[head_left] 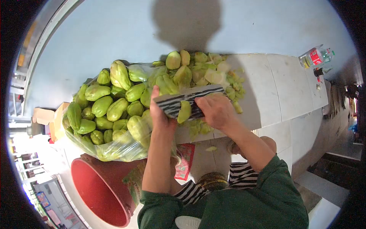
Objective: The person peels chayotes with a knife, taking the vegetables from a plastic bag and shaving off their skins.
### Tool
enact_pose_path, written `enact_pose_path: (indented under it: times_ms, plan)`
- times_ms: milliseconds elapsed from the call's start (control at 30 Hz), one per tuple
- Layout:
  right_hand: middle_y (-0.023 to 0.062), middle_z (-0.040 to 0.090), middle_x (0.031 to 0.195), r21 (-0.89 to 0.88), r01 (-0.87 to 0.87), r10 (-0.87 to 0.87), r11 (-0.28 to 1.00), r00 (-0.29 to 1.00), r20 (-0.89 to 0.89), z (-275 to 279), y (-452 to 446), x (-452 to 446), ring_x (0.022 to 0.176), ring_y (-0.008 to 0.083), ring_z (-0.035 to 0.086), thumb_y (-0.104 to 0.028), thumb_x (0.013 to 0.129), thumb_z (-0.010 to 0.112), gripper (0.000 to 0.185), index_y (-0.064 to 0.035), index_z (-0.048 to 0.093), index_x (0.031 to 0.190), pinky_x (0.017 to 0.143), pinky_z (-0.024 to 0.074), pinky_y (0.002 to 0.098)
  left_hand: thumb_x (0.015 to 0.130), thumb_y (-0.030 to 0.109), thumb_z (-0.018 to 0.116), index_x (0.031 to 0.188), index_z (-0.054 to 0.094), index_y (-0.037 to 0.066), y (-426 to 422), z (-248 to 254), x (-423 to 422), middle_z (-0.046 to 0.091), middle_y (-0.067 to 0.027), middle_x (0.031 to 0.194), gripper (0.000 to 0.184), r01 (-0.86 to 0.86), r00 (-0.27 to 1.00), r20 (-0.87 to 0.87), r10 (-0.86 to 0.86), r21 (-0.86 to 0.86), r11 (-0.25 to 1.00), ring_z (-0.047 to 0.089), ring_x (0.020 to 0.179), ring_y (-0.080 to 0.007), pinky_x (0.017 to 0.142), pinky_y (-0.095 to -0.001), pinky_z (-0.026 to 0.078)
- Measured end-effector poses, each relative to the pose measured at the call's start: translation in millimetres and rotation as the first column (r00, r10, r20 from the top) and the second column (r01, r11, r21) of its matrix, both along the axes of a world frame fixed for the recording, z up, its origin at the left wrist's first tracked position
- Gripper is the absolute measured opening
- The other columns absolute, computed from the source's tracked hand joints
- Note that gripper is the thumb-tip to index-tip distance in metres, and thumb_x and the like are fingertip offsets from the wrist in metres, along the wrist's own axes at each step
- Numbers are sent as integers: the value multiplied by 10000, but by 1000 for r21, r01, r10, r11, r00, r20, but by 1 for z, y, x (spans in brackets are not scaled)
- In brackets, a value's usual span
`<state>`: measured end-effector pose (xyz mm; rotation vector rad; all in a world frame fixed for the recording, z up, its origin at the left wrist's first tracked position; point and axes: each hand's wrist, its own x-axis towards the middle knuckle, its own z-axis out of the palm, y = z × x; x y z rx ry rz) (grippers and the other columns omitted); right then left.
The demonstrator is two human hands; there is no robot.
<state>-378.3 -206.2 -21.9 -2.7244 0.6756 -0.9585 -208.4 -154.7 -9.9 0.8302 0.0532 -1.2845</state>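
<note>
My left hand (160, 112) grips the left end of a flat, black-and-white striped board (170, 104), thumb up along its edge. My right hand (215, 110) is closed, its curled fingers pressed to the board's right part; what lies under them is hidden. A pale green chayote piece (184, 111) is against the board's striped face, between the hands. Just behind the board lie cut chayotes (183, 76) and a heap of thin pale slices (233, 86). Several whole chayotes (102, 106) fill a clear plastic bag (110, 152) left of my left hand.
A red bucket (89, 194) lies tipped at lower left, beside a red packet (184, 162). Cardboard (57, 118) stands left of the bag. Plastic bottles (317, 57) are at the right end of the tiled ledge (284, 86), along a pale wall (259, 26).
</note>
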Motion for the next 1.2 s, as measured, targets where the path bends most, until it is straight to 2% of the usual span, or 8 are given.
enact_pose_path:
  times_ms: [167,233,333,433,767,867,1067,1200]
  plan:
    - [81,576,642,60,-14,14,998,1000,-4,2,-1,-4,570,319,595,-153,748,591,130,-99,490,809,503,484,441,925,450,499,1140,545,45,5,-4,-2,636,-116,1010,461,63,998,7,-63,-36,997,633,886,-265,789,-410,523]
    - [81,591,730,208,41,-18,977,993,-115,-2,-7,-5,672,314,603,-171,582,762,444,-76,546,958,596,466,408,923,449,503,1136,546,45,2,1,-4,638,-111,998,459,46,998,32,-46,-2,999,634,879,-259,784,-407,525]
    - [104,608,683,132,1,10,991,997,-81,11,-3,-6,606,364,611,-160,741,613,178,-89,486,843,507,478,469,920,446,511,1129,547,43,2,-3,-2,640,-106,979,456,8,999,45,-6,-44,999,639,861,-256,775,-404,528]
    - [93,580,695,110,17,-7,994,996,-89,-6,-7,-11,642,321,594,-184,596,757,431,-89,524,946,566,453,424,929,418,490,1189,545,49,7,-4,3,637,-116,1077,454,80,997,3,-79,-69,994,622,957,-281,858,-422,503]
    - [83,576,657,80,-10,16,997,997,-73,4,-10,-11,613,333,592,-174,593,744,399,-99,514,910,530,447,428,929,398,490,1206,531,44,10,0,7,627,-118,1087,451,60,995,77,-57,-41,997,619,968,-277,851,-419,505]
    - [86,578,661,211,93,-69,973,991,-118,-10,-16,-11,619,335,594,-195,590,751,405,-99,517,907,526,445,423,925,407,496,1197,537,43,13,2,7,628,-118,1083,456,56,992,112,-52,-38,998,619,963,-270,850,-419,506]
    - [100,590,680,115,-47,57,992,994,-94,13,-4,-7,632,337,600,-233,628,747,383,-93,510,893,519,445,421,909,427,513,1169,541,41,17,-19,15,630,-113,1068,467,125,985,116,-124,3,992,632,912,-265,790,-411,530]
    - [99,571,654,205,109,-94,973,992,-82,-14,-14,-7,600,334,588,-246,709,711,316,-83,516,898,499,437,419,897,430,520,1163,540,50,16,2,1,632,-112,1060,464,92,983,157,-94,21,996,628,908,-268,786,-415,531]
